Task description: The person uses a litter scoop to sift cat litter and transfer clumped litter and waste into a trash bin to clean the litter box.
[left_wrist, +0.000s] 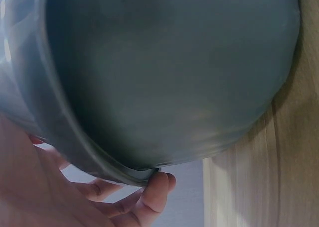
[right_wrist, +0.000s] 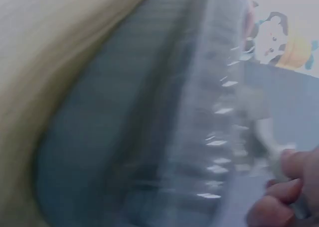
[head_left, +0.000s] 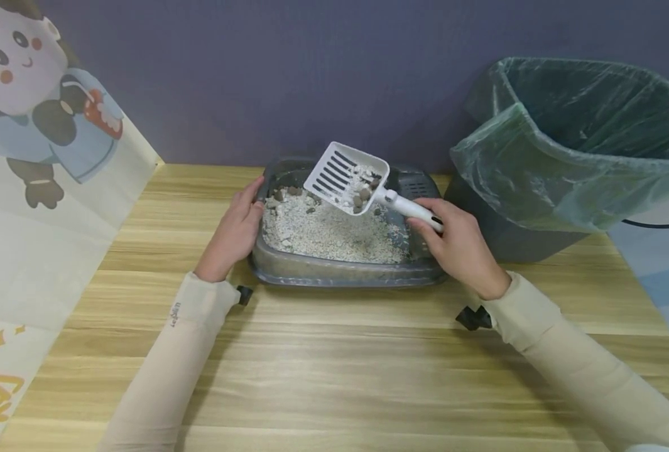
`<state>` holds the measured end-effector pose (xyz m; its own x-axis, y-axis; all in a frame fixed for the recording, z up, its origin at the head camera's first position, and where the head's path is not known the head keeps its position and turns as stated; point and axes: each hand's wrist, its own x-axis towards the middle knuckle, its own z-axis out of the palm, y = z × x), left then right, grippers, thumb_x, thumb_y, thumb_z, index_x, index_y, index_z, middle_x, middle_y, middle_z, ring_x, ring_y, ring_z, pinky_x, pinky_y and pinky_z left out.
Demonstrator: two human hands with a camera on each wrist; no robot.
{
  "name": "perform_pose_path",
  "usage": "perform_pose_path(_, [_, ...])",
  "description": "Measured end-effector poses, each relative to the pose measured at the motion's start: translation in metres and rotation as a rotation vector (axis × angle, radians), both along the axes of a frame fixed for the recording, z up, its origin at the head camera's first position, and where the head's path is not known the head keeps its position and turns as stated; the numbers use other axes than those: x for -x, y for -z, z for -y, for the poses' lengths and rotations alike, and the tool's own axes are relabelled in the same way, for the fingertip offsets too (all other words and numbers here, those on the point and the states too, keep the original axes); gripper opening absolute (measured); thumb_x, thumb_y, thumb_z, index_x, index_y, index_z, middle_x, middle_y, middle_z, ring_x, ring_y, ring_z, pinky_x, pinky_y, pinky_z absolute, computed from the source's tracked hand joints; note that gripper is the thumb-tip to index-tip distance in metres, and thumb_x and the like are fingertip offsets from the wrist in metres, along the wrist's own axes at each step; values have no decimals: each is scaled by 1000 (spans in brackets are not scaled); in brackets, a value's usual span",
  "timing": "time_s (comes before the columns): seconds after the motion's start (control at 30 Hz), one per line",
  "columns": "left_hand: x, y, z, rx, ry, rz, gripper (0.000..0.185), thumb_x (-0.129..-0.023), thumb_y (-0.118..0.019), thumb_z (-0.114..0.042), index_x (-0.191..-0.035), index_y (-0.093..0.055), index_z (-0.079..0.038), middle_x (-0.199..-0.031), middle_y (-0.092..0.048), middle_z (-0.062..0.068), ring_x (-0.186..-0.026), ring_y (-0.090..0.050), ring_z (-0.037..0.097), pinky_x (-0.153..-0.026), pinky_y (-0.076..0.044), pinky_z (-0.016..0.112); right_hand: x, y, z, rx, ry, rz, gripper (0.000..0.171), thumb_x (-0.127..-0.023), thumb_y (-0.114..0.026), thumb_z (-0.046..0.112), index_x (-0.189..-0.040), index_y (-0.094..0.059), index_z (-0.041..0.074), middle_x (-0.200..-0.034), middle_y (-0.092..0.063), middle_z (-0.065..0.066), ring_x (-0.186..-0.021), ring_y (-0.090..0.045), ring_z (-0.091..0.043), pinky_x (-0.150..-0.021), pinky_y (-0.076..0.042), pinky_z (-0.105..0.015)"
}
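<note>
My right hand [head_left: 463, 242] grips the handle of a white slotted litter scoop [head_left: 334, 176], held over the litter box. Brown clumps [head_left: 362, 196] and pale litter lie in the scoop, towards its handle end. The grey litter box [head_left: 323, 276] holds light granular litter [head_left: 334, 235], with a few brown clumps at its far left. At the box's left side, my left hand [head_left: 235, 226] holds the rim; in the left wrist view its fingers [left_wrist: 154, 192] curl at the rim's edge. In the right wrist view the scoop is blurred, with the fingers [right_wrist: 279, 202] round its handle.
A dark bin [head_left: 492, 220] lined with a translucent green bag [head_left: 538, 169] stands to the right of the litter box. The wooden table [head_left: 334, 370] meets a purple wall [head_left: 289, 81] behind the box. A printed cartoon panel [head_left: 74, 232] borders the left.
</note>
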<state>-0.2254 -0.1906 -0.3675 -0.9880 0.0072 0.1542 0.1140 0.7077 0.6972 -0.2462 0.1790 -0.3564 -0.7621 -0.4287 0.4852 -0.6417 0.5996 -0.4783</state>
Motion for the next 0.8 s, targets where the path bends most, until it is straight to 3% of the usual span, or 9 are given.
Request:
perform_pose_path(0.1, [-1,-1,0,1,2,3,52,-102,-26,-32,-153,-17,-23,-149,-26,18,-134,-26,38,-108,-20,56,-7,-11,-2,-68,1,35,33,-94,-60,23,-122,-60,6,-79,-53,-2,-50,-39,-14,-48,-35,-30])
perform_pose_path(0.23, [-1,-1,0,-6,4,4,52,-102,-26,-31,-153,-17,-23,-151,-23,17,-135,-24,37,-109,-18,56,-12,-21,-5,-121,-11,54,26,-96,-55,29,-111,-64,10,-65,-46,0,-45,-33,-12,-44,-32,-28])
perform_pose_path(0.47, [-1,0,0,-18,6,4,51,-103,-28,-29,-152,-18,-22,-150,-24,17,-135,-25,36,-109,-18,55,-12,-26,-14,-138,-50,9,25,-97,-53,30,-109,-67,12,-58,-40,4,-43,-28,-9,-43,-29,-27])
perform_pose_path(0.63, [-2,-1,-1,-19,11,13,52,-103,-27,-29,-153,-16,-23,-152,-21,17,-136,-22,37,-109,-17,56,-10,-23,-21,-148,-116,-21,23,-94,-60,20,-113,-67,8,-62,-46,6,-44,-30,-8,-45,-31,-26])
perform_pose_path(0.8, [-2,-2,-1,-15,11,12,52,-102,-26,-31,-153,-17,-21,-151,-21,17,-136,-23,38,-109,-17,57,-10,-15,-24,-127,-146,-42,33,-90,-66,13,-122,-61,8,-83,-56,3,-55,-38,-10,-49,-34,-27])
